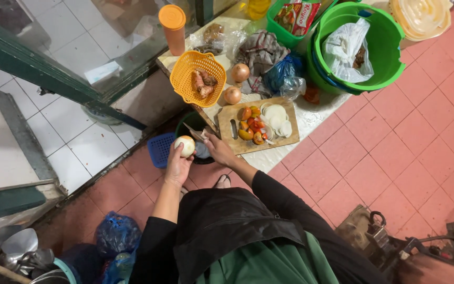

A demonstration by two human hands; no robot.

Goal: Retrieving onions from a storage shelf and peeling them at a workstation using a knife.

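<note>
My left hand holds a peeled pale onion over a dark bin beside the low tiled counter. My right hand is right next to the onion, closed on a thin pointed blade that looks like a knife aimed at the onion. Just beyond the hands lies a wooden cutting board with cut tomato pieces and white onion slices. Two unpeeled onions sit behind the board.
An orange basket with roots, an orange lidded cup, rags and bags crowd the counter. Green tubs stand at the right. A blue basket, blue bags and metal utensils sit on the floor at left.
</note>
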